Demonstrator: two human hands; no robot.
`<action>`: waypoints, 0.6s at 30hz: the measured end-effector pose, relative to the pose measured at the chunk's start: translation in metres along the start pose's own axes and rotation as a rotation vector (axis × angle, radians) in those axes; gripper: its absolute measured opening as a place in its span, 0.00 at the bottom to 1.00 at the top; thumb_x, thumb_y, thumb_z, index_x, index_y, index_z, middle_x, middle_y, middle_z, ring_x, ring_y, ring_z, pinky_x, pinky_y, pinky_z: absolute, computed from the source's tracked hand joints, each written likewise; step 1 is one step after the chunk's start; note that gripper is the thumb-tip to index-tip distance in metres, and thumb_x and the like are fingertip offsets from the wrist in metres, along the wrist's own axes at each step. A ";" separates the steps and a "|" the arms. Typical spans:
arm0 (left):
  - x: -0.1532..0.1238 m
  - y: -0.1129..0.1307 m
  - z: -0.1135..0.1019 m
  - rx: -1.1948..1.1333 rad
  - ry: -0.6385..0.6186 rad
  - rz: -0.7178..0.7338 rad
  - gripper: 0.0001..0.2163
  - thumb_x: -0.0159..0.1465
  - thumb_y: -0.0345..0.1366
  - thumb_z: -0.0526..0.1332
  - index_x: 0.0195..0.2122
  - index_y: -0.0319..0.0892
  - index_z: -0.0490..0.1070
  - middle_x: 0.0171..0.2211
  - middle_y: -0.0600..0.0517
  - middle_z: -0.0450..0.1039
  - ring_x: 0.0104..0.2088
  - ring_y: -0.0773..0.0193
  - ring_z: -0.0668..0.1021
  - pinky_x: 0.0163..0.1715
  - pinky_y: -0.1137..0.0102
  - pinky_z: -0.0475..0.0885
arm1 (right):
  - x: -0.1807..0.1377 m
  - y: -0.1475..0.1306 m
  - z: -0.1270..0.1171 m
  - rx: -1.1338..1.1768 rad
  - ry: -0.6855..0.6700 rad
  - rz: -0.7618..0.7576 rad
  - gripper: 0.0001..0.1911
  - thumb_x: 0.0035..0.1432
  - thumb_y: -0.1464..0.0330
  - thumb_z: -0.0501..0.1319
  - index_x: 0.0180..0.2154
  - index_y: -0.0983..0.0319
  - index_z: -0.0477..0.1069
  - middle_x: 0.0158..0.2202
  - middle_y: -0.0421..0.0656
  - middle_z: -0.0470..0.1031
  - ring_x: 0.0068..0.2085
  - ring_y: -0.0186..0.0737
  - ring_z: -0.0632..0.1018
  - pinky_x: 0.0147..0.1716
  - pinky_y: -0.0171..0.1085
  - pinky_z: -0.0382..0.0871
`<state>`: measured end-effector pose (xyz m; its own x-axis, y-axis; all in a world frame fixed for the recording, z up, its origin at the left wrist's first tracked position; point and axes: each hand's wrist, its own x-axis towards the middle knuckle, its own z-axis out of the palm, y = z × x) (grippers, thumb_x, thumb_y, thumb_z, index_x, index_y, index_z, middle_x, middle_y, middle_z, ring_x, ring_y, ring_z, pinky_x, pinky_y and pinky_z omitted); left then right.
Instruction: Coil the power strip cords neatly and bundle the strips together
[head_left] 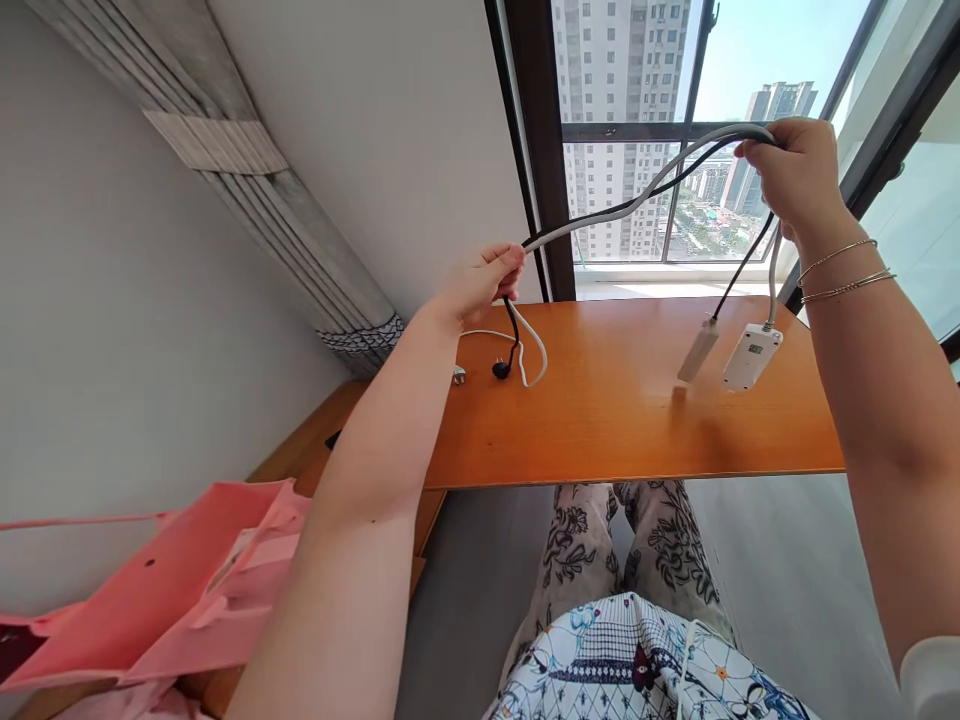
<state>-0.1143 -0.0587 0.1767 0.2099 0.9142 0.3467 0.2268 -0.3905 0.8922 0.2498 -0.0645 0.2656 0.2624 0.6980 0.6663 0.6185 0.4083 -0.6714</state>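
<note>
My left hand point(487, 278) is closed round a black cord and a white cord. Higher up on the right, my right hand point(799, 170) grips the same two power cords point(645, 198), which run in a loose arc between my hands. Below my right hand dangle a white power strip point(753, 357) and a second pale adapter block point(698, 350), blurred, on the black cord. Beneath my left hand, a black plug point(501, 370) hangs close to the tabletop. A white plug point(459, 375) shows partly beside my left forearm.
An orange-brown wooden table point(600, 430) spans the space ahead, against a window point(630, 130). At lower left sits a pink bag point(172, 590). A grey curtain point(277, 230) is tied back along the left wall. My legs are under the table's near edge.
</note>
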 end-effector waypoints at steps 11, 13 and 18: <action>0.037 0.033 0.005 -0.093 0.418 0.192 0.28 0.66 0.64 0.57 0.26 0.45 0.50 0.22 0.58 0.41 0.25 0.69 0.49 0.26 0.66 0.44 | -0.013 0.002 0.000 0.095 -0.234 0.189 0.05 0.61 0.78 0.64 0.31 0.67 0.75 0.18 0.32 0.57 0.23 0.28 0.58 0.30 0.39 0.49; 0.044 0.054 0.010 -0.176 0.485 0.186 0.27 0.69 0.60 0.54 0.26 0.45 0.48 0.23 0.58 0.39 0.24 0.68 0.45 0.25 0.64 0.42 | -0.016 0.000 0.002 0.189 -0.292 0.211 0.07 0.61 0.78 0.64 0.30 0.65 0.74 0.18 0.33 0.57 0.23 0.28 0.58 0.28 0.39 0.50; 0.056 0.106 0.023 -0.297 0.540 0.233 0.22 0.76 0.53 0.44 0.28 0.45 0.46 0.24 0.58 0.41 0.22 0.71 0.43 0.23 0.64 0.40 | -0.026 -0.004 0.019 0.417 -0.392 0.244 0.08 0.60 0.70 0.67 0.29 0.62 0.71 0.20 0.32 0.52 0.21 0.28 0.54 0.24 0.37 0.48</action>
<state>-0.0565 -0.0518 0.2837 -0.3025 0.7653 0.5682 -0.0552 -0.6092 0.7911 0.2263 -0.0730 0.2448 0.0194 0.9320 0.3620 0.2128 0.3500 -0.9123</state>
